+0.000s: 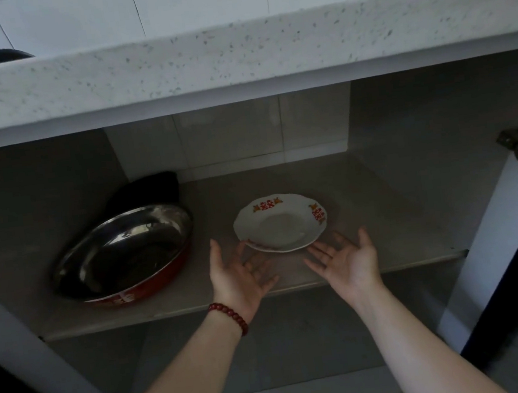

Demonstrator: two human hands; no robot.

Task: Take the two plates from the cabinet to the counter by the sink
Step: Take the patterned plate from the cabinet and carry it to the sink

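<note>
White china with red markings, the plate (282, 227) is sitting on the cabinet shelf (382, 214), possibly stacked on a second one. Both the left hand (238, 271) and the right hand (347, 259) are reaching palm-up, fingers (319, 255) spread and holding nothing, near its front rim. Slipping them under opposite edges should be lifting both plates level.

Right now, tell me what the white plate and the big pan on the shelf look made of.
White plate: likely glazed ceramic or porcelain; smooth white surface, scalloped rim, red printed motifs. Big pan: metal, probably stainless steel inside, given mirror-like reflections; outer wall has a red coating, possibly enamel.
</note>
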